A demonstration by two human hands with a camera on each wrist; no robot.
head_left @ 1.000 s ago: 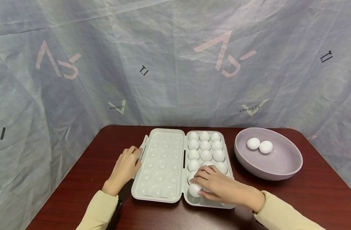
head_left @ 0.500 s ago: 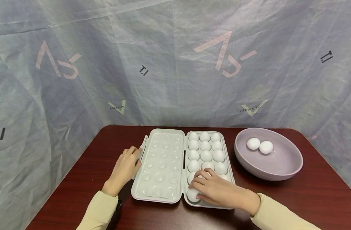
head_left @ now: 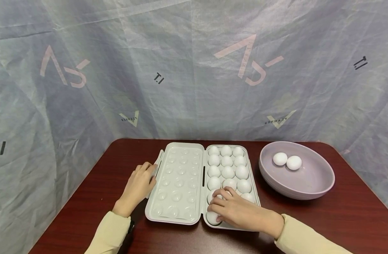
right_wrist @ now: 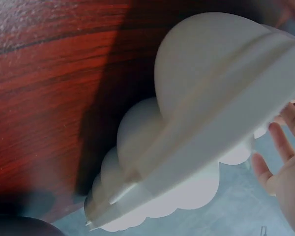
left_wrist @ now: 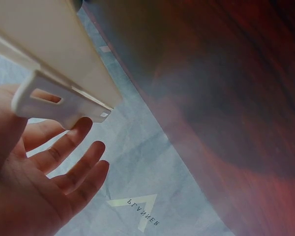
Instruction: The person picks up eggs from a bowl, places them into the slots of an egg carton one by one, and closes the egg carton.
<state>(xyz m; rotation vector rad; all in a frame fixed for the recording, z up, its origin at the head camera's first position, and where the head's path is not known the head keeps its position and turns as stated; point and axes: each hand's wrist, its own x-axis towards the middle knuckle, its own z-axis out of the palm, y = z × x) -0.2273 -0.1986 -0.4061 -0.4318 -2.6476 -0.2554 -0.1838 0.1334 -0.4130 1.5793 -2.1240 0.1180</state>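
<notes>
A white plastic egg box lies unfolded on the table in the head view, its dimpled lid (head_left: 180, 204) on the left and its egg tray (head_left: 205, 211) on the right. White eggs (head_left: 227, 172) stand in rows in the tray. My right hand (head_left: 236, 211) holds an egg (head_left: 212, 218) at the tray's front left cup, with its fingers curled over it; the hand hides some nearby cups. At the lid's outer edge, my left hand (head_left: 138, 180) holds the hinged latch flap (left_wrist: 64, 105) between thumb and fingers. The left wrist view shows its other fingers loosely spread.
Right of the tray stands a wide mauve bowl (head_left: 311, 181) holding two white eggs (head_left: 287, 161). Everything rests on a dark red wooden table (head_left: 86, 218). A grey printed cloth (head_left: 194, 88) hangs behind the far table edge.
My right hand has lowered the egg into the front left cup, shifting slightly toward the near edge and left. My left hand and the bowl have stayed put.
</notes>
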